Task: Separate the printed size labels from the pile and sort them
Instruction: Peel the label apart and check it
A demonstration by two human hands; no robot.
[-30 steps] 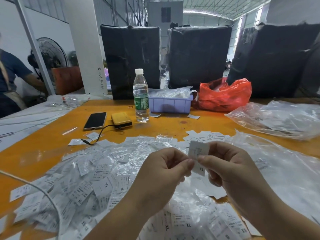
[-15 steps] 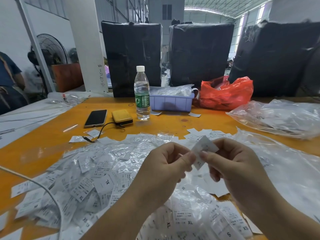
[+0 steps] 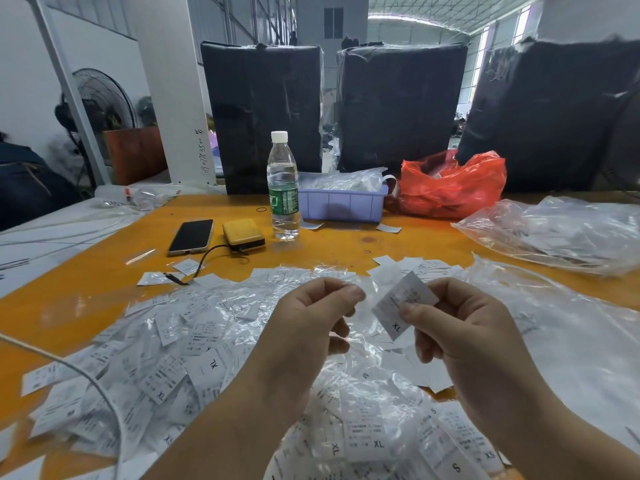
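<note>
Label [image 3: 403,304] marked XL pinched in right hand [image 3: 460,336], raised above the pile of size labels [image 3: 180,355].

Right thumb and forefinger pinch the label at its lower right edge; it tilts, XL end lowest, clear of the desk [image 3: 86,278]. Left hand [image 3: 304,332] sits just beside it at 9 o'clock, thumb pressed against curled fingers; a scrap of clear film appears to be at the fingertips, but I cannot tell whether it is gripped. Pile of white labels, mixed with clear plastic sleeves, covers the near desk from 7 to 5 o'clock; visible markings include XL, M, S and XS. At 12 o'clock stands a water bottle [image 3: 283,188], upright, with a lilac tray [image 3: 341,204] just beside it. Phone [image 3: 191,236] and yellow power bank [image 3: 243,234] lie at 11 o'clock. Red bag [image 3: 450,185] at 1 o'clock.
</note>
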